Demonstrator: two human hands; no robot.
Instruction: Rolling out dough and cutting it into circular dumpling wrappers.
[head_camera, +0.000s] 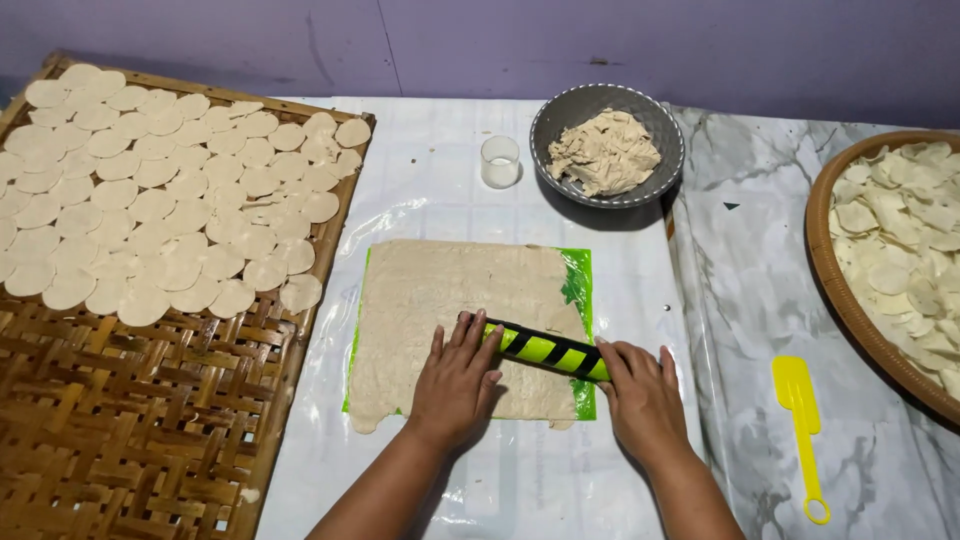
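A flat sheet of pale dough (440, 300) lies on a green mat (580, 275) in the middle of the table. Across its near right part rests a roller (548, 351) striped green and black. My left hand (458, 378) presses flat on the roller's left end, fingers spread. My right hand (640, 395) lies palm down on its right end, at the mat's near right corner.
A woven bamboo tray (130, 420) on the left carries several round dough discs (160, 190). A grey bowl (560, 110) of dough scraps and a small clear cup (500, 160) stand behind. A round basket (835, 280) of discs sits right, a yellow scraper (800, 420) beside it.
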